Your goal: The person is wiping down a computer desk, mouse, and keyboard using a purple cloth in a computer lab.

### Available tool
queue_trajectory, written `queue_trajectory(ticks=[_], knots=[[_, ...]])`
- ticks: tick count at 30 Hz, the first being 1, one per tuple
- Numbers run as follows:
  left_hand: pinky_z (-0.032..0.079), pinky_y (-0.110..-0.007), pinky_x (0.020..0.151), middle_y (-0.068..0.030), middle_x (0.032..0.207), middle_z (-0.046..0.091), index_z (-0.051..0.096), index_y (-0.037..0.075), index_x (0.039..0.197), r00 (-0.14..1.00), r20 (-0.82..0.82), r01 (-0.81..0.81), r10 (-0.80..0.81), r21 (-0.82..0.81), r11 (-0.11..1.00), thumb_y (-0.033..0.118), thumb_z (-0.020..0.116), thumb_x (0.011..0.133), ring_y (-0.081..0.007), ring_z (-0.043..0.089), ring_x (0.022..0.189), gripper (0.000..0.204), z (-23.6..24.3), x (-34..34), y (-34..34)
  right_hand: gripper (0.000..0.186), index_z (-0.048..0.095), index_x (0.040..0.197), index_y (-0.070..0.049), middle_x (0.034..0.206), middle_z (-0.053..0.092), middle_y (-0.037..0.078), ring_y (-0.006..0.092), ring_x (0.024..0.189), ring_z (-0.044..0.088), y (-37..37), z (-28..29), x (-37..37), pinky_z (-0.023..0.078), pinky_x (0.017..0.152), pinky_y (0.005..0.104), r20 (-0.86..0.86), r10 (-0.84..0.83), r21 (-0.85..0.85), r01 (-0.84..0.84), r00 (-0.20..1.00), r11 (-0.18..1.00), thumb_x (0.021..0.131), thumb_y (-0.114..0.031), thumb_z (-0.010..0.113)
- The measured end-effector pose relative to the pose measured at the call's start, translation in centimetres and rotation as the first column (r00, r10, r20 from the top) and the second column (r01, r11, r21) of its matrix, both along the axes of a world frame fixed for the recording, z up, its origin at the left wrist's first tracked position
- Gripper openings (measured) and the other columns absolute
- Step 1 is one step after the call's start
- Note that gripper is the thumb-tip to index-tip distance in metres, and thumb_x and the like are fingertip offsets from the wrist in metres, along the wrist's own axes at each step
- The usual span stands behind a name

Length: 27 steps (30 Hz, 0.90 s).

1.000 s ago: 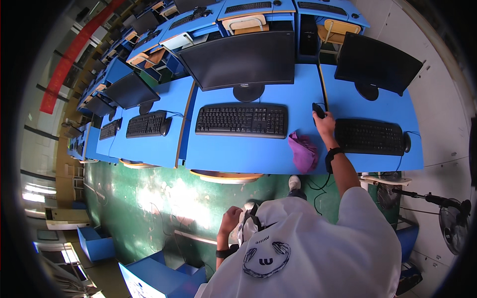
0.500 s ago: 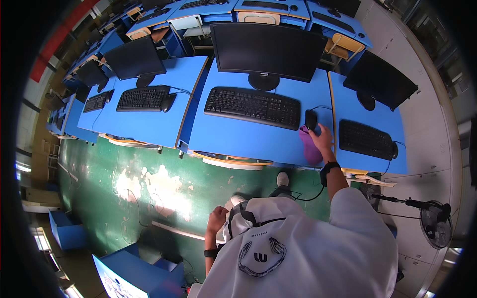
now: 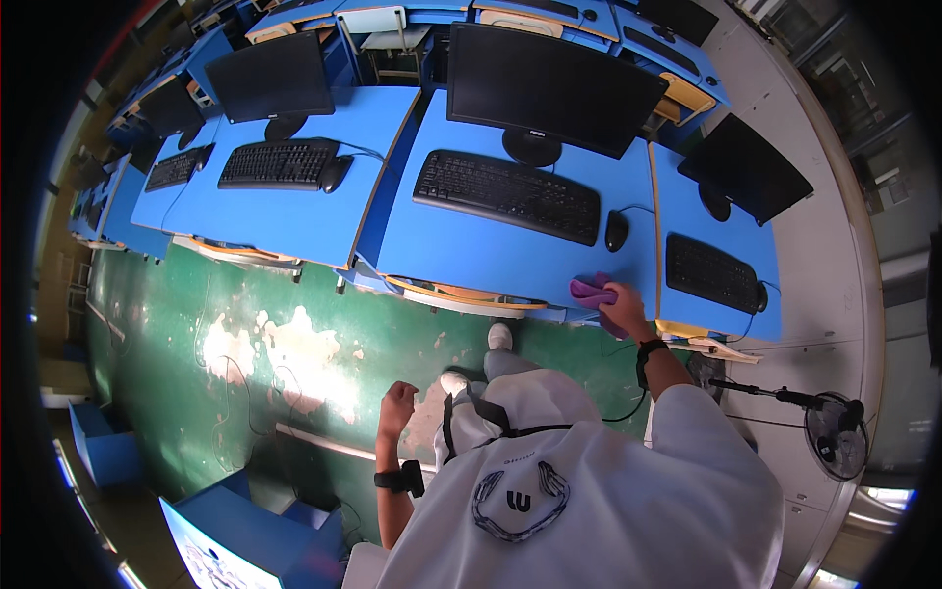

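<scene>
A purple cloth (image 3: 591,292) is bunched in my right hand (image 3: 626,310), whose fingers are closed round it. It lies at the near right edge of the blue desk (image 3: 461,250). Farther in from the hand, a black mouse (image 3: 616,232) sits beside a black keyboard (image 3: 508,196). Behind them stands a black monitor (image 3: 549,86), its screen dark. My left hand (image 3: 396,408) hangs over the floor at my left side, away from the desk. Its fingers are curled in, and nothing shows in them.
Neighbouring desks hold a left keyboard (image 3: 277,162), a right keyboard (image 3: 713,273) and dark monitors. A stool (image 3: 471,297) is tucked beneath my desk. Cables cross the green floor (image 3: 186,344). To the right are a fan (image 3: 836,437) and pale cabinets (image 3: 800,393); a lit screen (image 3: 211,550) is at lower left.
My right hand has drawn the cloth from beside the mouse toward the desk's near edge. The mouse is now uncovered. My left hand has swung a little outward, and the whole view has shifted.
</scene>
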<state>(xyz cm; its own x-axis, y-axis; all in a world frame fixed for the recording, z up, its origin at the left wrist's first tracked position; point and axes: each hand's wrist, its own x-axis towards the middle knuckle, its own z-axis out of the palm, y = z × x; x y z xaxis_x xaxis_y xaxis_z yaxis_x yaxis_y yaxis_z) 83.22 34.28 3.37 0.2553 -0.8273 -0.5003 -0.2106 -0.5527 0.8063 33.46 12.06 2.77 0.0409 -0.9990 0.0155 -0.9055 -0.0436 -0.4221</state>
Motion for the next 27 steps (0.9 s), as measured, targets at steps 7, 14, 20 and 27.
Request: queue_trajectory(ticks=[7, 14, 20, 27], knots=[[0.046, -0.028, 0.052, -0.0042, 0.062, 0.057, 0.062, 0.002, 0.089, 0.999, -0.052, -0.009, 0.015, 0.114, 0.993, 0.019, 0.051, 0.086, -0.0111, 0.055, 0.054, 0.021, 0.5, -0.3, 0.6, 0.054, 0.055, 0.119, -0.02, 0.113, 0.054, 0.016, 0.0399, 0.102, 0.052, -5.5, -1.3, -0.7, 0.045, 0.082, 0.0537, -0.235, -0.446, -0.021, 0.454, 0.864, 0.891, 0.07, -0.038, 0.068], [0.048, -0.029, 0.058, -0.0101, 0.069, 0.062, 0.063, 0.001, 0.093, 0.994, 0.049, 0.09, -0.101, 0.181, 0.979, 0.02, 0.051, 0.086, -0.0158, 0.059, 0.058, 0.023, 1.2, 1.3, -1.8, 0.053, 0.051, 0.125, -0.025, 0.129, 0.04, 0.011, 0.0426, 0.107, 0.043, -4.5, -1.7, 8.9, 0.04, 0.082, 0.0598, -0.26, -0.353, 0.075, 0.384, 0.899, 0.92, 0.076, -0.041, 0.065], [0.049, -0.032, 0.067, -0.0125, 0.082, 0.065, 0.064, 0.002, 0.093, 0.951, 0.091, 0.253, -0.296, 0.321, 0.913, 0.02, 0.051, 0.087, -0.0227, 0.062, 0.069, 0.023, 1.7, 3.7, -8.1, 0.05, 0.054, 0.121, -0.022, 0.126, 0.043, 0.011, 0.0412, 0.105, 0.045, -5.1, -1.1, 14.5, 0.042, 0.082, 0.0573, -0.142, -0.243, 0.051, 0.252, 0.96, 0.966, 0.074, -0.036, 0.067], [0.048, -0.032, 0.072, -0.0139, 0.084, 0.065, 0.063, 0.003, 0.093, 0.959, 0.145, 0.222, -0.244, 0.155, 0.963, 0.021, 0.051, 0.088, -0.0239, 0.064, 0.08, 0.023, 2.6, 7.0, -13.9, 0.054, 0.053, 0.122, -0.02, 0.123, 0.042, 0.015, 0.0408, 0.1, 0.047, -7.8, -0.4, 23.0, 0.043, 0.078, 0.0555, -0.193, -0.143, 0.028, 0.151, 0.971, 0.988, 0.073, -0.035, 0.07]])
